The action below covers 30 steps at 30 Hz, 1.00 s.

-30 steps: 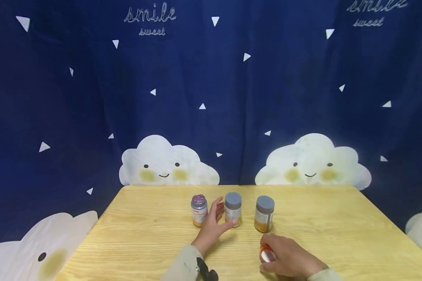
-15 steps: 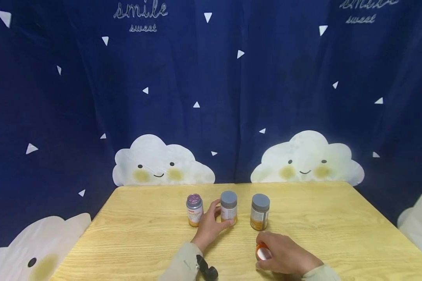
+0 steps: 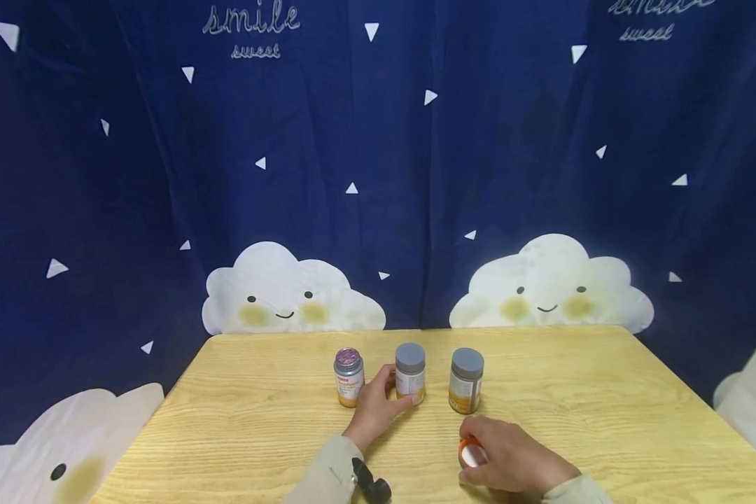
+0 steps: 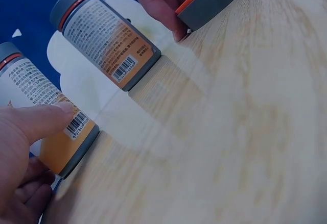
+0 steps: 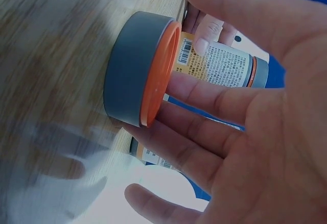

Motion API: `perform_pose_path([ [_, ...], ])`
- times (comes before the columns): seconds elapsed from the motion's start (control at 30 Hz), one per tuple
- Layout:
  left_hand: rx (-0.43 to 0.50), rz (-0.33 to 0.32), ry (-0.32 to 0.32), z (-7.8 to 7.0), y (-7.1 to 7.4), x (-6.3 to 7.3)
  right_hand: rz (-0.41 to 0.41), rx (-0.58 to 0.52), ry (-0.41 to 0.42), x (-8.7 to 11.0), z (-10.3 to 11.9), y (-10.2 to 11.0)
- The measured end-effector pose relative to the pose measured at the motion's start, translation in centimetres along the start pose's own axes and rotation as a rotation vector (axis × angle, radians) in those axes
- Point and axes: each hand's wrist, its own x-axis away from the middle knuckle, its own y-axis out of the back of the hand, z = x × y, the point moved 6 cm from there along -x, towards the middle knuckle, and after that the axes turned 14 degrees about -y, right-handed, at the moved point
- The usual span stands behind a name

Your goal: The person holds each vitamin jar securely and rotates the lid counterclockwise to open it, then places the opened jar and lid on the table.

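Three small labelled bottles stand upright in a row across the table. The left bottle (image 3: 349, 385) lacks a cap and shows a purplish foil seal on its mouth. My left hand (image 3: 373, 413) grips the middle bottle (image 3: 409, 374), thumb on the barcode side of its label and fingers behind its base. That bottle and the right bottle (image 4: 107, 40) both wear grey lids. Nearer to me, my right hand (image 3: 513, 455) has its fingers and thumb round a loose grey lid (image 5: 133, 71) with an orange inside, which lies open side up at the tabletop.
The pale wooden table (image 3: 264, 434) ends at a dark blue curtain (image 3: 327, 126) printed with white clouds and triangles. A dark strap (image 3: 370, 483) circles the left wrist.
The head view has shifted slightly, moving the whole scene left. My left fingers have drawn in closer around the middle bottle. The right hand and the lid keep their place.
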Motion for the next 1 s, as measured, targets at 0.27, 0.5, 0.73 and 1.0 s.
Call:
perform_pose_path([
  [0.27, 0.015, -0.016, -0.007, -0.28, 0.17, 0.00, 0.004, -0.004, 0.002, -0.04, -0.01, 0.03],
  [0.5, 0.035, -0.022, 0.007, -0.32, 0.18, 0.10, -0.004, 0.004, 0.013, -0.07, -0.04, 0.02],
  [0.73, 0.076, -0.026, -0.047, -0.42, 0.23, 0.16, 0.003, -0.005, 0.015, 0.12, -0.08, -0.02],
  [1.0, 0.044, -0.025, -0.120, -0.71, 0.23, 0.14, 0.000, 0.004, 0.009, 0.07, -0.16, -0.04],
])
